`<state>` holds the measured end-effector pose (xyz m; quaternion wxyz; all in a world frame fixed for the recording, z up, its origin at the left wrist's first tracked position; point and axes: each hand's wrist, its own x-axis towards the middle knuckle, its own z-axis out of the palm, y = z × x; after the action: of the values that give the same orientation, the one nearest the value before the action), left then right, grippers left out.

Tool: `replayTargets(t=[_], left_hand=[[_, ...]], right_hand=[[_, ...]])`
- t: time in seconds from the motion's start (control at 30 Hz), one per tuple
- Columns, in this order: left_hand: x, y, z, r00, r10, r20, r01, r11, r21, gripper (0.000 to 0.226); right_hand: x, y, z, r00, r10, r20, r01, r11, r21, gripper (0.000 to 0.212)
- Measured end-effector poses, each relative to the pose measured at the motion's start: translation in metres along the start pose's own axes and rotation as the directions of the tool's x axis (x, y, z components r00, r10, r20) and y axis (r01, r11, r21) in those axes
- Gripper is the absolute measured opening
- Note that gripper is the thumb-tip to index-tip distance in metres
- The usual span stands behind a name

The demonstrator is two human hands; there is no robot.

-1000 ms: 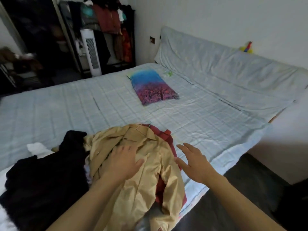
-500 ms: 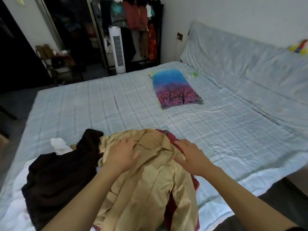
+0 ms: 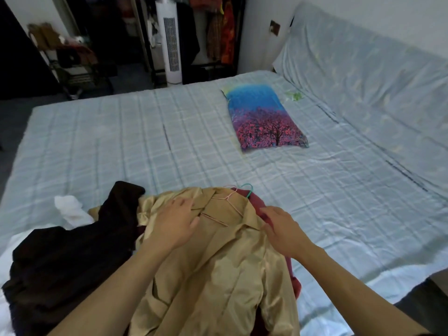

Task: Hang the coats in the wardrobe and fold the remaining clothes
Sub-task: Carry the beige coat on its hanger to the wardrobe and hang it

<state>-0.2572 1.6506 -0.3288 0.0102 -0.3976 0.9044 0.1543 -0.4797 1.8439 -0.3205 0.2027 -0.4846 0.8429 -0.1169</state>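
Lying across the near edge of the bed [image 3: 169, 132], the tan coat [image 3: 218, 275] sits on top of the clothes pile, collar end pointing away from the person and its lower part trailing off toward the bottom of the view. A pink hanger [image 3: 226, 207] is threaded inside its collar, hook poking out past the neckline. The left hand [image 3: 174, 221] rests palm-down on the coat's left shoulder and lapel, fingers spread and fairly flat, thumb stretched toward the hanger bar. The right hand [image 3: 281, 229] lies on the opposite shoulder with its fingers bent down over the collar edge; whether they actually pinch the fabric or only press it is hard to tell from this angle.

Under the tan coat a dark red garment [image 3: 252, 200] shows at the far right and again along the right side lower down, and a green hanger hook [image 3: 248, 189] (only the hook is visible) sticks out just beside the pink one. Left of the coat, touching it, lies a black garment [image 3: 72, 258] in a heap, with a crumpled white cloth [image 3: 69, 209] at its far edge.

Farther up the checked bedsheet, well apart from the pile, is a pillow [image 3: 264, 120] printed with a pink tree under a blue sky. Beyond the bed stand a white tower fan [image 3: 169, 42] and an open wardrobe [image 3: 213, 32] with hanging clothes
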Motion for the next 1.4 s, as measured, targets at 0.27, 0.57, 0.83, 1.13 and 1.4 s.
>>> replayTargets(t=[0.27, 0.57, 0.83, 1.13, 1.4], left_hand=[[0.09, -0.013, 0.031, 0.988, -0.037, 0.15, 0.031, 0.999, 0.041, 0.046], [0.202, -0.031, 0.093, 0.973, 0.072, 0.22, -0.075, 0.997, 0.006, 0.038], [0.277, -0.068, 0.165, 0.937, 0.085, 0.339, -0.076, 0.996, -0.041, 0.032], [0.277, -0.081, 0.223, 0.914, 0.018, 0.406, -0.044, 0.998, 0.054, 0.066], [0.251, -0.076, 0.224, 0.963, 0.089, 0.254, -0.098, 0.995, 0.026, 0.03]], right_hand=[[0.097, 0.047, 0.051, 0.993, 0.047, 0.108, -0.052, 0.998, 0.04, 0.037], [0.186, 0.086, 0.114, 0.959, 0.201, 0.198, -0.211, 0.977, 0.031, 0.036], [0.223, 0.094, 0.168, 0.91, 0.28, 0.307, -0.269, 0.96, -0.079, 0.045], [0.216, 0.09, 0.196, 0.896, 0.342, 0.283, -0.363, 0.932, 0.024, 0.055], [0.207, 0.079, 0.199, 0.893, 0.36, 0.27, -0.385, 0.922, 0.042, 0.022]])
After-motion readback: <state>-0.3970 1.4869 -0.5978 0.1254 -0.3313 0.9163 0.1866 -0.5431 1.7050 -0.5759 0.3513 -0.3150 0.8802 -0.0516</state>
